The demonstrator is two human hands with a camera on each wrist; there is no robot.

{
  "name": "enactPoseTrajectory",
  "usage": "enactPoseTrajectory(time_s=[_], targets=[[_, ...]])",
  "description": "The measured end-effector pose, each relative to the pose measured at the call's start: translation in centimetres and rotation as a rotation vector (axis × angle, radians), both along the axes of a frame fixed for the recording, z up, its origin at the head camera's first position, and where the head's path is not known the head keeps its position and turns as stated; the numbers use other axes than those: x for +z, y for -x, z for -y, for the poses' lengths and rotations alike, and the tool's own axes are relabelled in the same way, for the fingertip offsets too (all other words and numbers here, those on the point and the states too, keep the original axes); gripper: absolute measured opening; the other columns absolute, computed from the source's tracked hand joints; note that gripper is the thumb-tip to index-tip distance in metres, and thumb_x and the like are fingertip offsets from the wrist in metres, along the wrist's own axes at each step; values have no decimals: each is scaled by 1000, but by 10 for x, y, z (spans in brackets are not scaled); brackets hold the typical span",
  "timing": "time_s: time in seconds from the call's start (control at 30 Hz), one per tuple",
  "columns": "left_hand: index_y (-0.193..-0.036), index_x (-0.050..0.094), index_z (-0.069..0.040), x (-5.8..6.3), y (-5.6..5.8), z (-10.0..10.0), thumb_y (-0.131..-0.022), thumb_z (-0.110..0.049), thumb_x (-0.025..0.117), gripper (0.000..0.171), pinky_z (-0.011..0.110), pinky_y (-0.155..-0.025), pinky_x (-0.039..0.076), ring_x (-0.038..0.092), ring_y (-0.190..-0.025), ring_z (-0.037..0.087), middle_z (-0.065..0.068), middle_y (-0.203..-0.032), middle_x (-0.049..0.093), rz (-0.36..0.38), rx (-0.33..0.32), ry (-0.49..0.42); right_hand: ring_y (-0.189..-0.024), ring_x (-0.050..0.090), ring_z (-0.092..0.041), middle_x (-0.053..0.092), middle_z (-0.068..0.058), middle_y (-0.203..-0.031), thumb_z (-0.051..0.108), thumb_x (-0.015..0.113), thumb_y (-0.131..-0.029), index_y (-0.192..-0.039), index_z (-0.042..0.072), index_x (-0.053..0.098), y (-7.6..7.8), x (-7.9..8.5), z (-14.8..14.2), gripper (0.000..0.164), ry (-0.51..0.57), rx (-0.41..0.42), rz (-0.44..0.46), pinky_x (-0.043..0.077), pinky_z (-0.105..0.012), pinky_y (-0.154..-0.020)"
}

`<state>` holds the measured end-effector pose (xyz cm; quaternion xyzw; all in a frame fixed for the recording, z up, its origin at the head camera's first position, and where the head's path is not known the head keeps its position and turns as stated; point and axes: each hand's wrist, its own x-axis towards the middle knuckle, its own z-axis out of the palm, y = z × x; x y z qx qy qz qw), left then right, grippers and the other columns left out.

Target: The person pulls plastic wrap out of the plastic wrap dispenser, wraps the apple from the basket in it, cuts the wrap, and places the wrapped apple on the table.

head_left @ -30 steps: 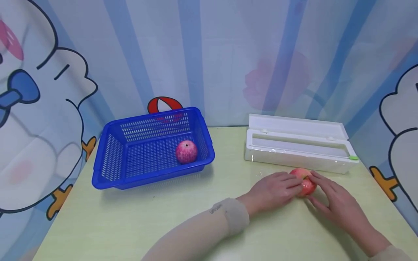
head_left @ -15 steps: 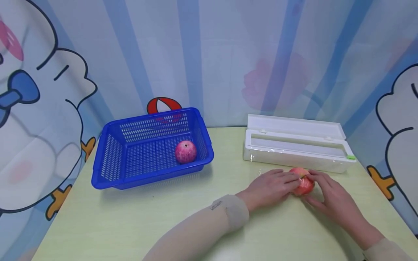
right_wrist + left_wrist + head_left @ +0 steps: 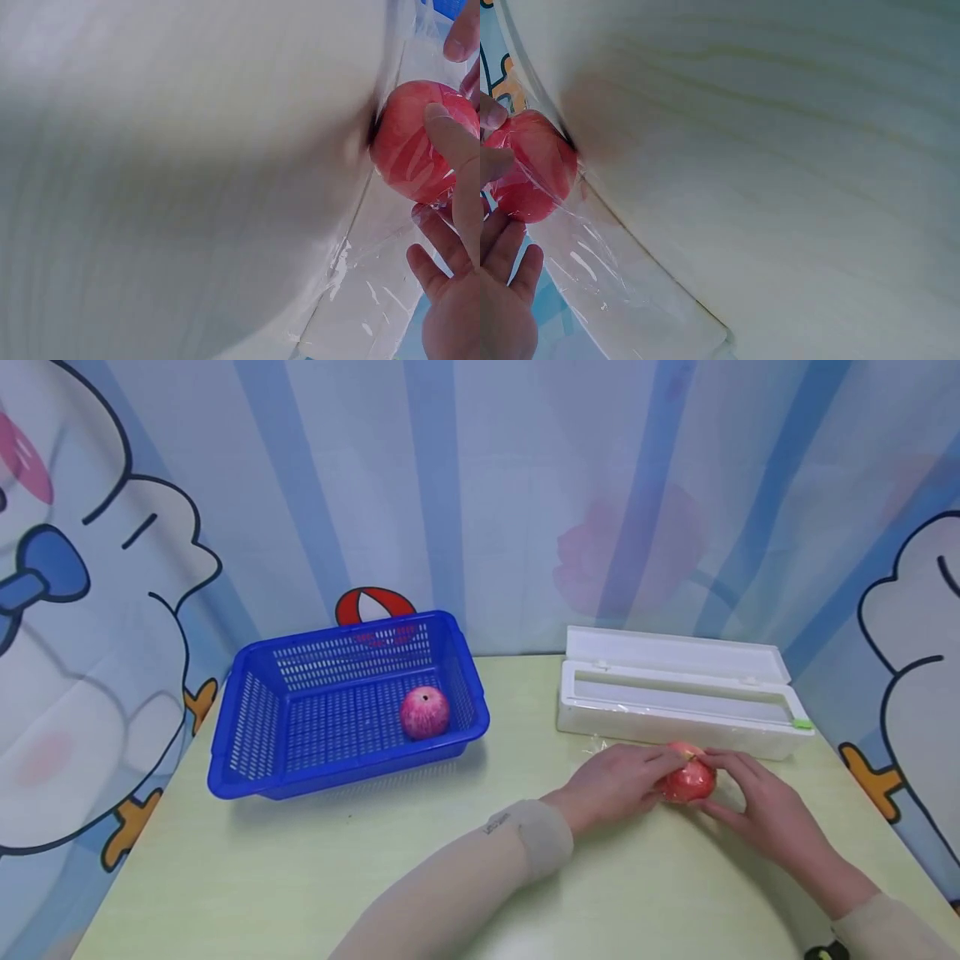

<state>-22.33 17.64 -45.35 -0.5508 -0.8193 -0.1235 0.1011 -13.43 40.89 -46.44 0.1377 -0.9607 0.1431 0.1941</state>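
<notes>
A red apple (image 3: 692, 779) with clear cling film (image 3: 592, 262) over it is held between both hands on the table, in front of a white cling film box (image 3: 675, 720). My left hand (image 3: 615, 783) grips its left side, fingers near the stem. On its right side my right hand (image 3: 772, 814) holds it, with the thumb (image 3: 448, 139) pressed on the near side and fingers beyond. In both wrist views film stretches along the box's front. The apple's far side is hidden.
A blue plastic basket (image 3: 225, 772) stands at the left with a pink-red apple (image 3: 424, 712) inside. The box lid (image 3: 675, 652) stands raised at the back, and a green tab (image 3: 802, 724) sits at its right end. A printed curtain (image 3: 510, 510) hangs behind the table.
The apple has shifted slightly left and turned a little between the hands. The left fingers have drawn back to its left edge. Crinkled film shows more beside the left hand.
</notes>
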Motion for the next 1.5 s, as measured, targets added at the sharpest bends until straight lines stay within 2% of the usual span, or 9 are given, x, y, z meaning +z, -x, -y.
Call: enactPoseTrajectory(time_s=[0.23,0.4,0.73,0.87,0.97,1.03,1.13,1.33,1.5], targets=[[-153,53,-22,2,1,-3,-99,-41,78,63,24,-119,38,55,-139,8,-8,-152,60,-9,53,72,-117,66,-39,71,-17,-128,13,97,-77,-134,7,65,3,8,-3,66,121,6,129,54,-63,-94],[-156,48,-23,3,-1,-6,-93,-46,84,76,22,-122,33,50,-141,8,-9,-152,56,43,80,103,-117,67,-37,73,-14,-128,19,94,-83,-136,9,66,4,15,-5,61,168,7,212,54,-62,-97],[-150,47,-25,2,-4,-21,-90,-54,83,76,20,-121,32,49,-137,5,-12,-142,55,44,182,73,-120,65,-43,69,-20,-133,24,83,-96,-141,5,62,10,25,-11,53,243,16,338,54,-68,-97],[-149,49,-22,1,-5,-26,-91,-52,83,74,19,-119,34,51,-135,6,-10,-141,56,21,207,34,-121,65,-43,68,-21,-135,25,80,-99,-143,2,61,12,30,-15,53,267,28,378,59,-43,-100],[-147,51,-22,0,-4,-29,-93,-52,81,69,19,-117,36,53,-133,6,-10,-139,58,19,220,8,-120,66,-40,68,-19,-136,27,78,-100,-144,2,60,13,33,-18,53,279,28,402,53,-21,-97],[-145,52,-23,1,-3,-30,-93,-53,80,66,18,-115,38,54,-130,5,-10,-138,59,21,224,-2,-121,65,-39,67,-20,-137,28,77,-101,-145,2,60,14,35,-18,54,289,26,420,52,-19,-96],[-143,53,-25,4,-2,-31,-93,-55,80,65,17,-111,40,54,-126,4,-11,-135,59,22,230,1,-122,64,-39,67,-20,-138,30,76,-102,-146,2,59,15,38,-18,55,288,23,438,55,-26,-98],[-138,54,-27,9,1,-31,-89,-55,84,64,17,-106,42,55,-120,2,-13,-130,60,60,228,7,-125,60,-45,64,-24,-141,29,71,-105,-149,0,56,16,40,-15,55,295,36,447,51,-69,-103],[-140,54,-29,9,2,-32,-89,-56,83,65,17,-107,41,55,-120,1,-14,-132,60,68,233,16,-125,59,-46,61,-25,-144,31,72,-104,-152,2,54,15,41,-12,59,259,46,426,49,-74,-100]])
